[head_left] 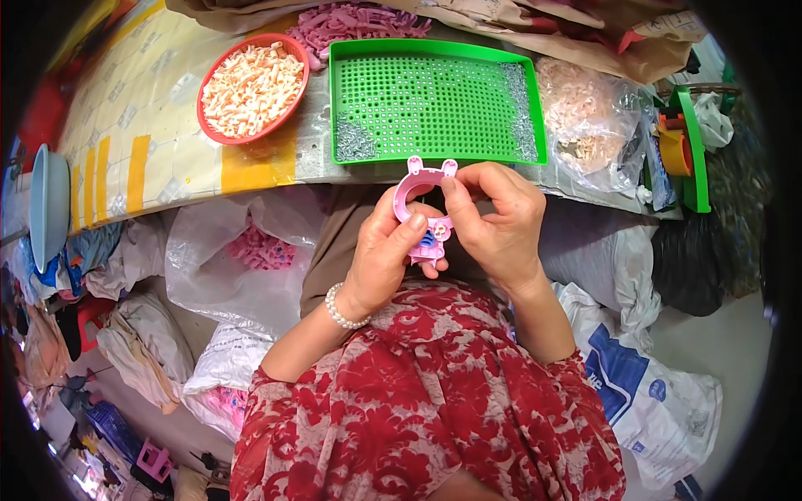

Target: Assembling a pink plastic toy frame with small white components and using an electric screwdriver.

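A pink plastic toy shell [415, 177] with a ring-shaped upper part and two ear-like tabs is held up in front of my lap, past the near edge of the table. Small blue and white pieces sit in its lower part. My left hand [383, 250] grips the shell from the left, thumb across the front and fingers behind. On the other side, my right hand [499, 219] is closed in a pinch, thumb and fingertips against the ring's right side by one ear. Whether a tiny piece is also between those fingertips is hidden.
On the table, a green perforated tray [336, 100] holds small metal screws. Left of it stands a red bowl [203, 113] of cream-coloured small parts, with pink pieces [351, 29] behind. A clear bag [622, 142] lies right; a plastic sack [196, 250] with pink parts stands below left.
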`<state>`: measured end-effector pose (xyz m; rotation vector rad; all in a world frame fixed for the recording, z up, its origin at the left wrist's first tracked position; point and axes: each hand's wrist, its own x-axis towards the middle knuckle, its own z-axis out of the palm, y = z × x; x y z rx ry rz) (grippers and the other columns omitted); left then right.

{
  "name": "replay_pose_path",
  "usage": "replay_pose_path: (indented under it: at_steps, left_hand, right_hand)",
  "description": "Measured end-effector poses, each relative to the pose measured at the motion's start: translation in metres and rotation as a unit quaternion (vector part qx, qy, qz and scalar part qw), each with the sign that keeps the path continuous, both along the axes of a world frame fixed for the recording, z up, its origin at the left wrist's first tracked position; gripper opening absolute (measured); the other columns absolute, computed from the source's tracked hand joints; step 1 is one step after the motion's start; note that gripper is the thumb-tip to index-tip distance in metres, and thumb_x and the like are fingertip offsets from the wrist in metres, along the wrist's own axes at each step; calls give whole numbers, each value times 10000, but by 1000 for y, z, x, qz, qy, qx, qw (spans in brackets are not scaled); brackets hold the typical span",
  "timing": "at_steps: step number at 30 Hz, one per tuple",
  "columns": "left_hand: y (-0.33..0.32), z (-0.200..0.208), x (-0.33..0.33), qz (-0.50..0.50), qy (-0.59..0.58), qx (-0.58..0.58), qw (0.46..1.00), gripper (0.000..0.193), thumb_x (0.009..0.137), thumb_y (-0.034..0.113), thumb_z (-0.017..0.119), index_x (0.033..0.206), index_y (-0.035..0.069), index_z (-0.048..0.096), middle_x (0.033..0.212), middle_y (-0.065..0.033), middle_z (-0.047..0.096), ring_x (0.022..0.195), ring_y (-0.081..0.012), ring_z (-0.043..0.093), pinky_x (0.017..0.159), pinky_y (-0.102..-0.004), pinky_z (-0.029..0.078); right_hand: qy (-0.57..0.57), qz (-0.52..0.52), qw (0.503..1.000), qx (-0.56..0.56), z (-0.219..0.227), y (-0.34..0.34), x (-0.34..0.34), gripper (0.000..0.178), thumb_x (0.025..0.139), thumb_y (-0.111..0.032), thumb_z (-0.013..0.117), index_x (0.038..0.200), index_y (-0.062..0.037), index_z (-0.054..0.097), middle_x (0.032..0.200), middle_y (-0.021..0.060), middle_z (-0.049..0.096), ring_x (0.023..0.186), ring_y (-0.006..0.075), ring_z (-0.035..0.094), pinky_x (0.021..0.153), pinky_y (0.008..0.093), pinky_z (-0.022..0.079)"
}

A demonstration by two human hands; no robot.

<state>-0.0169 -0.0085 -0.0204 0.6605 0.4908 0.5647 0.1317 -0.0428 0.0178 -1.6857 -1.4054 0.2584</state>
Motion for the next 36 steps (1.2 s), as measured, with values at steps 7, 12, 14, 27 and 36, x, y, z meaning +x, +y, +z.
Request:
replay_pose_path:
  at_steps: [7, 12, 14, 27, 36]
  left_hand:
    - [-2, -2, -1, 14, 0, 2, 1000, 369, 954, 216, 472, 1241, 5, 375, 954, -105, 606, 637, -145, 617, 511, -220, 510]
    - [-5, -3, 3, 60, 12, 29, 998, 379, 947, 231, 494, 1230, 3, 385, 955, -106, 608, 646, -145, 616, 508, -219, 510]
    - [-5, -5, 3, 65, 24, 44, 997, 369, 939, 232, 512, 1209, 5, 406, 945, -95, 604, 649, -140, 614, 504, -217, 508]
    - [-3, -4, 3, 55, 46, 39, 997, 354, 945, 257, 498, 1188, 11, 423, 899, -72, 605, 630, -125, 601, 490, -209, 495]
    - [0, -1, -2, 2, 11, 64, 998, 493, 976, 392, 354, 1305, 27, 318, 1016, -115, 577, 719, -141, 609, 566, -225, 525]
  right_hand:
    - [162, 14, 986, -46, -2, -6, -1, 161, 766, -41, 687, 884, 27, 602, 733, 32, 623, 610, 73, 569, 538, 209, 455]
    - [274, 73, 948, -145, 12, -12, -3, 310, 758, -35, 686, 1033, 31, 558, 821, 20, 624, 668, 45, 559, 579, 186, 455]
    - [270, 56, 947, -164, 9, -11, -5, 312, 761, -33, 683, 1041, 25, 558, 804, 16, 620, 680, 31, 552, 587, 178, 448]
    - [214, 91, 963, -139, 0, -14, -2, 378, 769, -74, 691, 1090, 42, 529, 820, 49, 630, 697, 61, 570, 610, 202, 466]
    - [296, 71, 940, -154, -2, -13, 0, 319, 751, -130, 741, 953, 19, 543, 713, 43, 630, 566, 26, 536, 494, 179, 429]
